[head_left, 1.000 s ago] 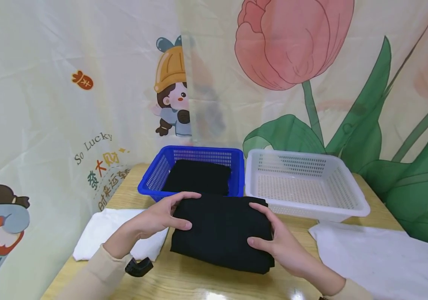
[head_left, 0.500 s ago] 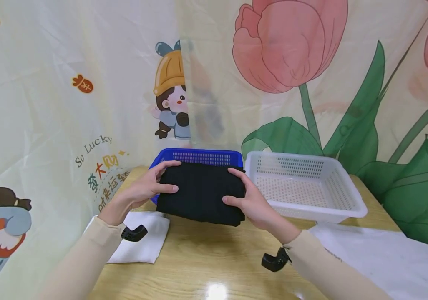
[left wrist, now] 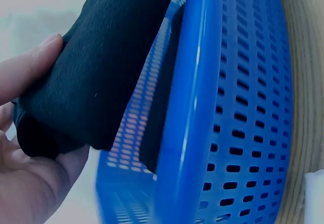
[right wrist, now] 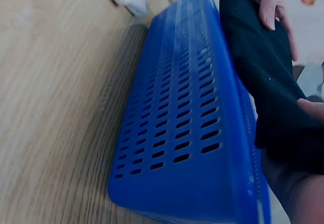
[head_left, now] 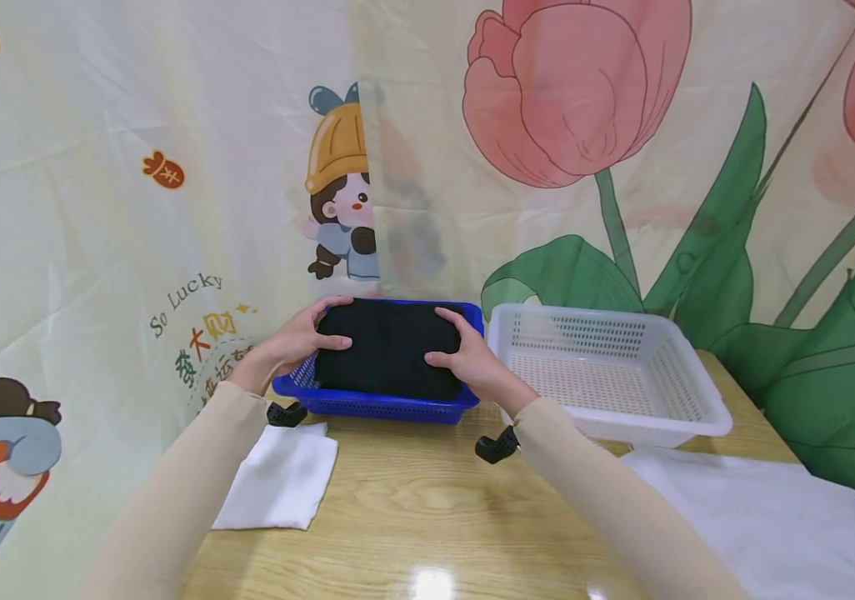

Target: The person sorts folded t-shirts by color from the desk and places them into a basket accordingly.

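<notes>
A folded black cloth (head_left: 390, 350) is held level over the blue basket (head_left: 382, 408), covering most of its opening. My left hand (head_left: 300, 333) grips its left end, thumb on top; the left wrist view shows the fingers curled beneath the cloth (left wrist: 101, 67). At the other end my right hand (head_left: 468, 354) pinches it the same way. In the left wrist view, another dark cloth (left wrist: 162, 97) lies inside the basket, below the held one and apart from it there. The right wrist view shows the held cloth (right wrist: 263, 67) beside the basket's rim (right wrist: 228, 82).
To the right of the blue basket stands a white basket (head_left: 607, 421) with nothing visible in it. A folded white cloth (head_left: 285, 475) lies at the left of the wooden table (head_left: 397, 517), and a larger white cloth (head_left: 757, 508) at the right. A printed curtain (head_left: 427, 167) hangs behind.
Both hands have carried the black cloth forward and slightly left, from the table in front of the baskets to over the blue basket. It now hides the black cloth seen inside earlier in the head view.
</notes>
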Available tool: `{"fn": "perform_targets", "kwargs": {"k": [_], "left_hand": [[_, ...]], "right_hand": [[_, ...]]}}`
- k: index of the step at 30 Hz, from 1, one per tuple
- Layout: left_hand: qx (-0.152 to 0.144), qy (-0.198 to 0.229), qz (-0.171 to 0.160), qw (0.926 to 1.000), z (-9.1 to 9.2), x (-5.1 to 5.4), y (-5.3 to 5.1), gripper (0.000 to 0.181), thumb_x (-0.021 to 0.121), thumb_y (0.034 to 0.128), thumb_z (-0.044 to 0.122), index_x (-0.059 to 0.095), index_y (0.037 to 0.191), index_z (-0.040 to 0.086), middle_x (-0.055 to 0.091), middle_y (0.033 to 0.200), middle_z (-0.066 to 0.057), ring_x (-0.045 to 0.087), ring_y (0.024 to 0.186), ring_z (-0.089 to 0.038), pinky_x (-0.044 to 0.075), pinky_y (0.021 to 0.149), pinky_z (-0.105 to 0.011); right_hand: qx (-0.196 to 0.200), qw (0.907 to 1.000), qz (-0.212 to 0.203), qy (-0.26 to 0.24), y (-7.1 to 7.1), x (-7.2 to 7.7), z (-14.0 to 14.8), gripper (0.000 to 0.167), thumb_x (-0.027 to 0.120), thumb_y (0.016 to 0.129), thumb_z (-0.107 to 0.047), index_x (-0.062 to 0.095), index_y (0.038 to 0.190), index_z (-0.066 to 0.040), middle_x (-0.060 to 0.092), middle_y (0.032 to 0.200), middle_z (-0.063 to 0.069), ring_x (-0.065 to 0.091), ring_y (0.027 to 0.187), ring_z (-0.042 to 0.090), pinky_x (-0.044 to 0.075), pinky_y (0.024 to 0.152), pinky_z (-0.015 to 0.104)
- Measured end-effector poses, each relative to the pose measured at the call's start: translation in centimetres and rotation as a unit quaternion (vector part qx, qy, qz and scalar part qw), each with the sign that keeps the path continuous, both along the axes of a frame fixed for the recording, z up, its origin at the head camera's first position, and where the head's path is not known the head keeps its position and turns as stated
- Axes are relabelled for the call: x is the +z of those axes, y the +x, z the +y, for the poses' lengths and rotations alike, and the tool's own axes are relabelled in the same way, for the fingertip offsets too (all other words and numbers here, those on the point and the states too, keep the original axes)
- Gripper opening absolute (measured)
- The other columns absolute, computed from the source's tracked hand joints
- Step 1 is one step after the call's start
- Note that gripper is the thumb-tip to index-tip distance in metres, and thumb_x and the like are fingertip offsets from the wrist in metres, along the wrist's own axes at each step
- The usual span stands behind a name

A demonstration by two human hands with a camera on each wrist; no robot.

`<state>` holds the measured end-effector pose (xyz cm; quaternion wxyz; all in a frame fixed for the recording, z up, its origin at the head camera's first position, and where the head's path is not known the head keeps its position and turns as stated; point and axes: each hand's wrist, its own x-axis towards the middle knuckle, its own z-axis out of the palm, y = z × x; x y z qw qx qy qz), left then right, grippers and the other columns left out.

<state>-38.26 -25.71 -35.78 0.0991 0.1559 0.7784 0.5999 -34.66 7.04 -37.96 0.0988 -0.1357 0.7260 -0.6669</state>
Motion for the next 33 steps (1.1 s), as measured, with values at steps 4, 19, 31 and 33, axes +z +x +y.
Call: {"fn": "perform_targets", "kwargs": {"k": [4,19,31,33], "left_hand": [[0.024,-0.01,-0.001,0.9997,-0.2,-1.2,-1.5,0.083,0.076,0.0946,-0.003,0.036,0.164,0.017,0.044,0.159,-0.02,0.048,0.142,-0.037,0.053,0.102,-0.03],[0.091,-0.022,0.004,0.9956,0.0,-4.4,-3.5,0.086,0.078,0.0931,-0.004,0.036,0.166,0.017,0.04,0.163,-0.025,0.043,0.145,-0.043,0.038,0.121,-0.056],[0.141,-0.102,0.037,0.984,0.3,-5.7,-4.0,0.082,0.079,0.0949,0.004,0.039,0.165,0.017,0.031,0.17,-0.022,0.037,0.151,-0.045,0.036,0.122,-0.059],[0.138,-0.109,0.041,0.9836,0.4,-5.8,-4.1,0.081,0.079,0.0953,0.004,0.038,0.165,0.016,0.03,0.17,-0.023,0.037,0.151,-0.046,0.035,0.123,-0.059]], "right_hand": [[-0.014,0.9995,0.005,0.027,-1.7,-0.9,-0.8,0.084,0.074,0.097,0.002,0.035,0.165,-0.03,0.036,0.165,0.014,0.05,0.144,0.038,0.05,0.112,0.052],[-0.049,0.9953,0.026,0.08,-4.1,-2.6,-3.1,0.083,0.073,0.097,0.005,0.035,0.166,-0.02,0.02,0.175,0.014,0.029,0.157,0.041,0.045,0.116,0.056],[-0.08,0.989,0.027,0.121,-4.9,-4.1,-3.9,0.082,0.073,0.097,0.003,0.035,0.166,-0.021,0.027,0.174,0.014,0.032,0.156,0.04,0.045,0.116,0.057],[-0.083,0.9879,0.025,0.128,-5.0,-4.1,-3.8,0.082,0.073,0.098,0.002,0.035,0.166,-0.022,0.026,0.174,0.013,0.033,0.155,0.04,0.046,0.114,0.058]]}}
